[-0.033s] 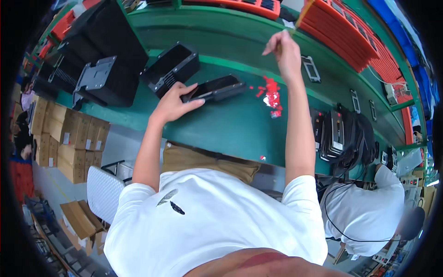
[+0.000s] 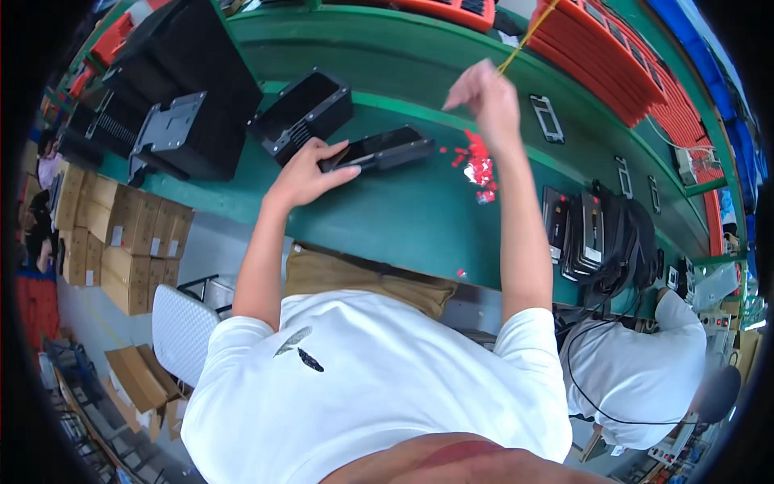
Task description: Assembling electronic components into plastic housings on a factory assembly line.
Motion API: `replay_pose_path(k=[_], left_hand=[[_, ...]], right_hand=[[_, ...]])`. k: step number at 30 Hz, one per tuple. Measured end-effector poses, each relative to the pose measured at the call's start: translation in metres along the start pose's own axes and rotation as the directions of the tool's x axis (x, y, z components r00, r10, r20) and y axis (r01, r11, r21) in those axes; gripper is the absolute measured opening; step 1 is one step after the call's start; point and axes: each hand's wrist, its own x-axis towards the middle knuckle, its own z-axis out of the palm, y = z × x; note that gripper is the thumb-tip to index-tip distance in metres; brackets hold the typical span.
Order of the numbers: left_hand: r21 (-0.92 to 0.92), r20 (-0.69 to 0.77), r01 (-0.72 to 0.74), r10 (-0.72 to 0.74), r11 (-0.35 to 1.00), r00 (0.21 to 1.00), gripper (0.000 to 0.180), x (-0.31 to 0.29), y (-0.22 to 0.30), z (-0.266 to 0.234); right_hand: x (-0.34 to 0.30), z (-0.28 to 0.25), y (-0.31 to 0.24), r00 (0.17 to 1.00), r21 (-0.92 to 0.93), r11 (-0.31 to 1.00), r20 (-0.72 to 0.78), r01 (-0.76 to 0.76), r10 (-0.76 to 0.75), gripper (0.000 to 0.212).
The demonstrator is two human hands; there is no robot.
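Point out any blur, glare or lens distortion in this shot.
Head view: right hand blurred, left hand clearer; head view: bright whitish highlights among the small red pieces; head view: edges of the green workbench bow, corners black.

Industrial workshop: long green surface (image 2: 379, 222) with black housings (image 2: 403, 153) and loose red bits (image 2: 477, 165); stacked red trays (image 2: 601, 60), piled cartons (image 2: 125, 278), co-worker (image 2: 637, 371) farther along.

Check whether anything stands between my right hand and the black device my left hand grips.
Nothing visible stands between your right hand and the black device in your left hand; the small red pieces lie to the device's right.
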Motion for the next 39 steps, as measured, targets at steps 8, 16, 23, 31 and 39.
replay_pose_path(k=[8, 16, 23, 31, 39], left_hand=[[-0.009, -0.003, -0.022, 0.022, 1.0, 1.0, 0.069, 0.003, -0.008, 0.005], [0.203, -0.14, -0.113, 0.143, 0.973, 0.98, 0.079, -0.015, -0.005, 0.021], [0.386, -0.298, -0.173, 0.3, 0.906, 0.906, 0.085, -0.044, 0.001, 0.05], [0.311, -0.344, -0.323, 0.422, 0.894, 0.839, 0.078, -0.033, 0.02, -0.002], [0.522, -0.6, -0.035, 0.396, 0.852, 0.695, 0.069, -0.015, -0.023, -0.069]], right_hand=[[-0.092, 0.09, 0.041, 0.985, -0.285, 0.956, 0.132, -0.071, 0.113, 0.045], [-0.115, 0.136, 0.042, 0.997, -0.578, 0.816, 0.076, 0.02, 0.029, 0.036], [-0.157, 0.124, 0.083, 0.939, -0.311, 0.888, -0.165, -0.339, 0.3, 0.052], [-0.145, 0.113, 0.05, 0.778, 0.066, 0.8, -0.195, -0.597, 0.597, 0.053], [-0.136, 0.093, 0.031, 0.846, -0.079, 0.863, -0.263, -0.498, 0.464, 0.05]])
